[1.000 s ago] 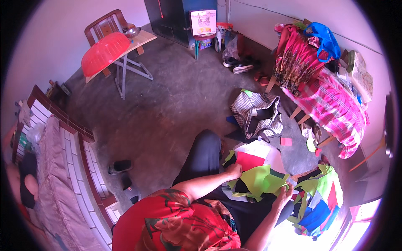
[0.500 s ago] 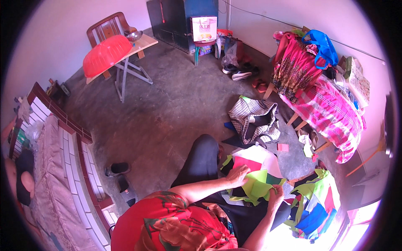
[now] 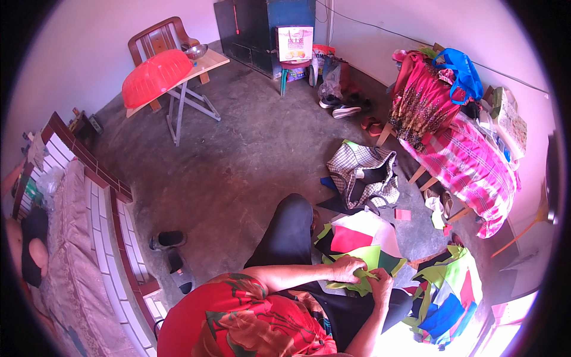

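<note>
Close together over my lap, my left hand and my right hand both grip a piece of lime-green cloth. The fingers of each are closed, and the cloth is bunched between them. Beneath and beyond my hands spreads a patchwork of cloth pieces in red, white, lime green and dark green. Whether the gripped piece is joined to that patchwork I cannot tell. To the right of my right hand lies a second heap of cloth pieces in green, blue, red and white.
Ahead on the floor sits a checkered cloth bag, gaping at the top, with a small pink block beside it. Pink plaid cloth covers furniture at right. Dark slippers lie at left. A folding table bears a red basin.
My right hand has moved left and up, close to my left hand. The green cloth, spread between them before, is now gathered up. The view has shifted slightly.
</note>
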The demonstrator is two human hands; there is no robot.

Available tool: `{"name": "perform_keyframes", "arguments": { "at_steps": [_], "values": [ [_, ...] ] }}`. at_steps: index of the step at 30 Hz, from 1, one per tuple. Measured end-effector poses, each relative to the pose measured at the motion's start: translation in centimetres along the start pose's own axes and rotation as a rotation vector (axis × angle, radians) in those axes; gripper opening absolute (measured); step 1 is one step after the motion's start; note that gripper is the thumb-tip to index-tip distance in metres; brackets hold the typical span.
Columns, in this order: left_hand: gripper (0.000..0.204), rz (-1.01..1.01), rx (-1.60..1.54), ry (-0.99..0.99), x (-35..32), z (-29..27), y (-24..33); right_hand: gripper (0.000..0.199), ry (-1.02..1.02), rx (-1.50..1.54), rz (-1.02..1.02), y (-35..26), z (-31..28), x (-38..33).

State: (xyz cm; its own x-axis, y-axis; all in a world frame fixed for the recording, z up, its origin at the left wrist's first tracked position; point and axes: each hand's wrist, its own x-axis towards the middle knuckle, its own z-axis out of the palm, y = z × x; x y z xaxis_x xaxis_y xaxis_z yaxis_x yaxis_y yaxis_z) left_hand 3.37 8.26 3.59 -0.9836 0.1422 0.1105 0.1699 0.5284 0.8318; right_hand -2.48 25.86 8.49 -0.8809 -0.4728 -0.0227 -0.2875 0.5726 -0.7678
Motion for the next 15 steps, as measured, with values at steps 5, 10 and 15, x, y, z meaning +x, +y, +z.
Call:
{"name": "perform_keyframes", "arguments": {
  "at_steps": [5, 10, 15],
  "values": [
    [0.039, 0.109, 0.124, 0.119, -0.4, 0.5, -0.4, 0.015, -0.065, 0.014, -0.060, 0.3, 0.4, 0.2],
    [0.018, 0.091, 0.112, 0.256, 0.8, 0.8, -0.5, 0.017, 0.052, 0.101, -0.084, -0.6, -1.4, -0.1],
    [0.024, 0.005, 0.057, 0.170, 1.5, -1.4, 1.3, 0.012, 0.213, 0.504, 0.140, 0.0, -3.1, -0.8]
  ]
}}
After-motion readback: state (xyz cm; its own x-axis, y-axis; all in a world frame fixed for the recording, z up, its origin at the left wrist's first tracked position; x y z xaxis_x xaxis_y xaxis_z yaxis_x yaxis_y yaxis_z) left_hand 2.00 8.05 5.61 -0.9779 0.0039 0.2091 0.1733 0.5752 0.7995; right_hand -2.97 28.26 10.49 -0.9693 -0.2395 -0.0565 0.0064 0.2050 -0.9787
